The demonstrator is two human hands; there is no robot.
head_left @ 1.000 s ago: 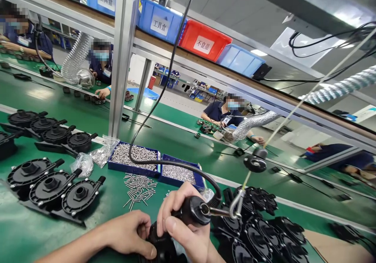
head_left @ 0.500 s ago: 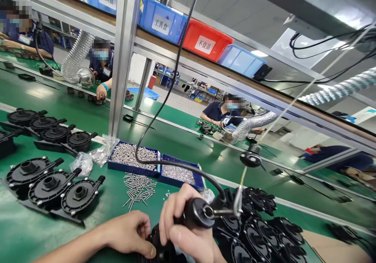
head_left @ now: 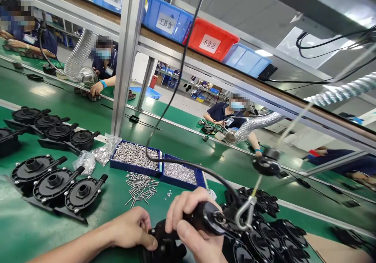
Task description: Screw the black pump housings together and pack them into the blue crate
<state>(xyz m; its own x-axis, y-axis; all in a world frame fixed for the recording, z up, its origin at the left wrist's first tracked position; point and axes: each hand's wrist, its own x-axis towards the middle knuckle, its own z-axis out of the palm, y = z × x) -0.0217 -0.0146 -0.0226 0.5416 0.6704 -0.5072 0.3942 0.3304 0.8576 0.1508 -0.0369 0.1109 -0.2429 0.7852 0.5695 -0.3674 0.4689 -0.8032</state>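
My left hand [head_left: 131, 229] grips the near-left edge of a black round pump housing [head_left: 166, 241], thumb on top and fingers curled at its side. The housing's lower part is cut off by the frame. In my right hand [head_left: 196, 231] is a black electric screwdriver [head_left: 209, 218], tilted, with fingers wrapped round its body. A metal hook [head_left: 246, 214] hangs from a cord at the screwdriver's top end, and a black cable runs to it. The screwdriver's tip is hidden behind my right hand. Loose screws [head_left: 141, 186] lie just beyond my left hand.
Blue trays hold screws [head_left: 135, 155] and small nuts [head_left: 179, 173]. Black housings stand in rows at left [head_left: 54, 184] and cluster at right [head_left: 255, 231]. Plastic bags [head_left: 85, 162] lie by the trays. A metal post [head_left: 126, 59] rises behind. Co-workers sit across the bench.
My right hand and the screwdriver have shifted right and tilted, uncovering more of the housing. The hook and cord have swung right. My left hand stays on the housing; the view has shifted slightly.
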